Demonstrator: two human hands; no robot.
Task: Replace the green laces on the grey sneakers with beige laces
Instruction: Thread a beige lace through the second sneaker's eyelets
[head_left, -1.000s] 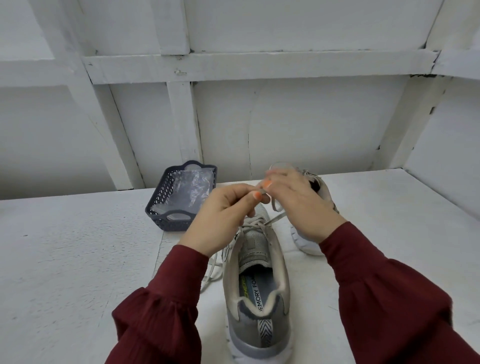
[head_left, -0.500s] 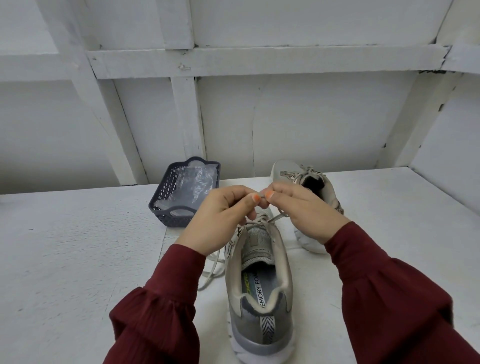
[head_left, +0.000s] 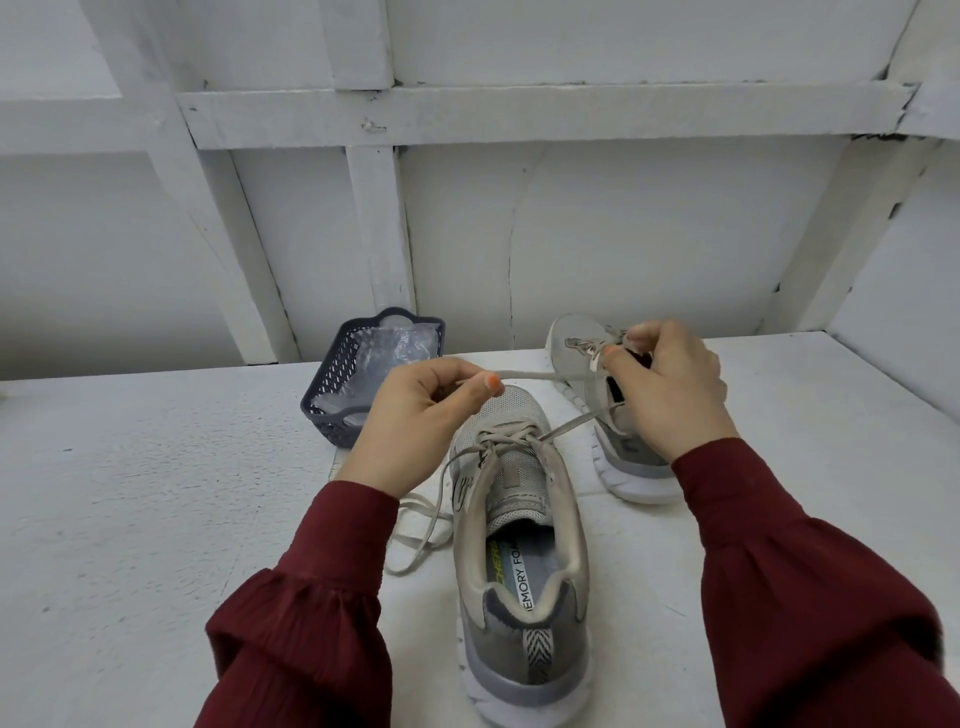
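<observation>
The left hand (head_left: 415, 421), over the near sneaker (head_left: 519, 467), and the right hand (head_left: 675, 395), right of it, both pinch the beige lace (head_left: 530, 375).

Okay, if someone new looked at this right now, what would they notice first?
First, the left hand and right hand pinching a beige lace stretched between them above the near grey sneaker at centre. Behind the right hand sits the second sneaker, and a dark basket with clear plastic stands at back left.
</observation>
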